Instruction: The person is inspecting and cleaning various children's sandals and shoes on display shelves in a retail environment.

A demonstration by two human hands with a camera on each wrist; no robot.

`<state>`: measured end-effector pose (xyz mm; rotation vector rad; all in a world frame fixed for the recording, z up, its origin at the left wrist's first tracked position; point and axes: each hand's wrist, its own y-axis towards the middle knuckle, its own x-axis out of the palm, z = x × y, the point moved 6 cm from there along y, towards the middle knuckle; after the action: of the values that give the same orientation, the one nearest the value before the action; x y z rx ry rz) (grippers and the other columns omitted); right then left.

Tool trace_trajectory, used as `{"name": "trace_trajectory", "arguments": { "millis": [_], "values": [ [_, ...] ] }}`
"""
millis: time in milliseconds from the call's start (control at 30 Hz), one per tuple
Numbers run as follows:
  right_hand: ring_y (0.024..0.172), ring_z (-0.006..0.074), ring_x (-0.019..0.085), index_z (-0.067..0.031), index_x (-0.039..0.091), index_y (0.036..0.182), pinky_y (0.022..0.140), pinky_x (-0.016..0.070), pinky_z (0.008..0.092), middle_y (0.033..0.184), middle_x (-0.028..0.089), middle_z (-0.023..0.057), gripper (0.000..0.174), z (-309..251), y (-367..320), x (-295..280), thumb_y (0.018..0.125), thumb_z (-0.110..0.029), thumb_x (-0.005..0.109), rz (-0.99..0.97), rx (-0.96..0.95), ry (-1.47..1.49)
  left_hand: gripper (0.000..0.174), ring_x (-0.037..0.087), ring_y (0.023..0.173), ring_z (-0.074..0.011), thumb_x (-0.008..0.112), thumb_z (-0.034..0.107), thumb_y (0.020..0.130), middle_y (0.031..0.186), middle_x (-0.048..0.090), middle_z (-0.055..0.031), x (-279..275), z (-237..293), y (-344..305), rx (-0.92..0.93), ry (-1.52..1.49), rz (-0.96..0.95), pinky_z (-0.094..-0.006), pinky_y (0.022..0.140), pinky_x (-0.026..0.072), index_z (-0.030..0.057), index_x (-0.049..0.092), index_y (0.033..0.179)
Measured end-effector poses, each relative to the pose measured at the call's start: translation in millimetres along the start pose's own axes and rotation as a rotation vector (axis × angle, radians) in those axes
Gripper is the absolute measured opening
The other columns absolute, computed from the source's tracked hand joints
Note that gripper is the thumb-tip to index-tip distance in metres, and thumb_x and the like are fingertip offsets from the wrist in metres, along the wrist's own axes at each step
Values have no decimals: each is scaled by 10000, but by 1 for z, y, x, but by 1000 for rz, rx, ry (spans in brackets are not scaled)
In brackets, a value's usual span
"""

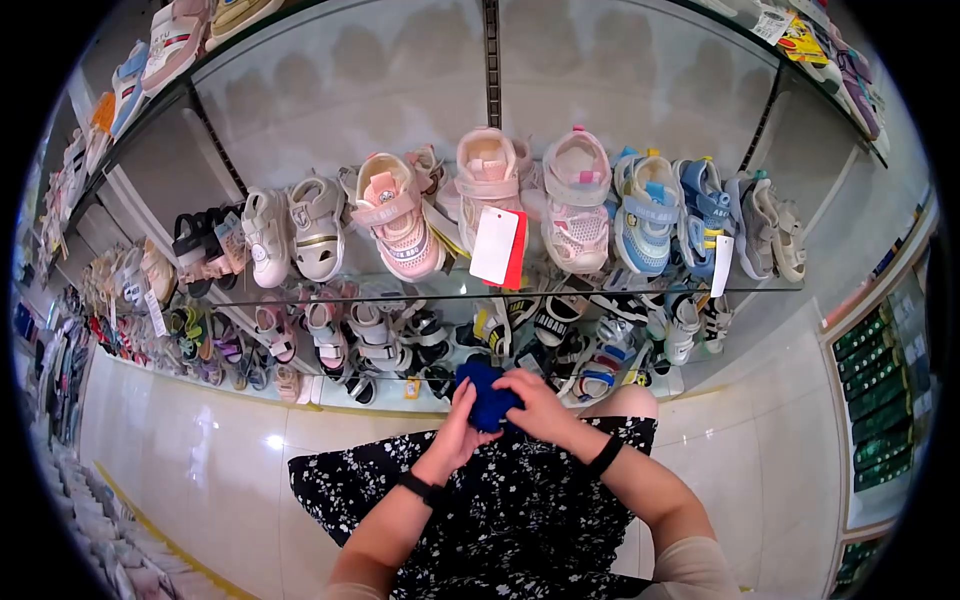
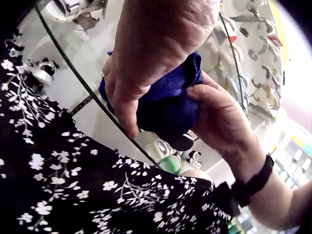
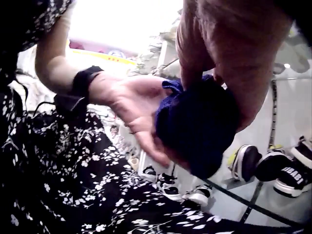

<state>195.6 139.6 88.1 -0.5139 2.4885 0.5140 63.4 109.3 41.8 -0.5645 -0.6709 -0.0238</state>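
A bunched dark blue cloth (image 1: 488,398) is held between both hands, in front of the lower shelf and over the lap. My left hand (image 1: 458,432) cups it from the left side, thumb and fingers on either side of it. From the right, my right hand (image 1: 540,408) grips the cloth, its thumb pressing into a fold in the left wrist view. The right wrist view shows the left palm (image 3: 139,105) turned up along the cloth (image 3: 197,129). Whatever may lie inside the folds is hidden.
A glass shelf (image 1: 400,298) ahead carries children's shoes, among them a pink sneaker (image 1: 398,225) and a blue one (image 1: 646,220). A white tag (image 1: 495,247) hangs over its edge. Sandals (image 1: 330,335) fill the shelf below. Tiled floor (image 1: 230,450) lies around the floral skirt (image 1: 510,500).
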Motion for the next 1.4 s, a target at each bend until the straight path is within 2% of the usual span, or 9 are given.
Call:
{"name": "trace_trajectory", "arguments": {
  "millis": [200,300,500,633,867,1000,1100,1200,1400],
  "values": [
    [1093,312,520,-74,531,1198,978,395,378,1198,535,140,451,-2,0,28,778,-167,666,-301,-95,41,386,592,953,-253,482,78,801,1050,582,-117,-48,-16,62,38,-201,-36,-392,851,507,72,457,1186],
    [889,207,599,-50,522,1219,799,492,327,1098,588,131,454,62,33,-10,791,-133,650,190,273,63,395,598,994,-281,456,128,803,1125,592,-127,-58,-15,39,81,-202,-31,-407,898,492,43,498,1186],
    [1160,470,444,-189,47,1481,971,399,406,1315,308,372,1026,109,83,-9,697,-345,689,75,604,-198,460,582,1058,-284,355,365,962,1204,574,-156,-27,0,-21,-58,-237,-128,-414,928,465,27,487,1245],
    [1236,471,390,-181,24,1481,946,426,401,1415,104,387,977,112,95,-2,718,-256,630,-2,846,-105,423,617,962,-233,377,343,973,1098,618,-136,-73,-10,-8,-9,47,4,-363,862,502,-3,538,1157],
    [1150,419,478,-74,289,1412,967,405,399,1278,421,306,759,143,85,2,726,-198,589,223,639,-39,235,566,924,-110,541,147,914,1059,614,-63,-70,13,-29,211,309,111,-225,801,448,35,572,1118],
    [854,321,611,-76,403,1360,760,494,348,1143,595,147,658,120,44,18,739,-147,608,17,528,210,394,532,1026,-143,589,134,886,1155,572,-94,-71,17,-23,344,557,78,-253,881,421,46,475,1253],
    [717,71,520,-120,329,1428,589,422,201,1033,595,33,658,71,5,29,810,-73,548,-58,562,661,561,510,1103,-207,624,180,865,1199,541,-140,-53,23,-15,486,813,53,-310,959,390,16,366,1335],
    [698,77,540,-154,316,1440,561,446,223,990,589,35,681,74,-8,34,800,-24,511,-127,598,688,591,506,1116,-233,652,205,841,1206,540,-155,-42,16,15,429,883,76,-314,973,379,-19,373,1311],
    [711,77,547,-177,327,1436,561,457,218,994,592,19,673,87,-13,37,803,-36,506,-88,611,784,537,472,1139,-263,675,153,793,1203,494,-170,-22,34,17,765,1157,138,-334,986,352,-20,422,1235]
  ]
}}
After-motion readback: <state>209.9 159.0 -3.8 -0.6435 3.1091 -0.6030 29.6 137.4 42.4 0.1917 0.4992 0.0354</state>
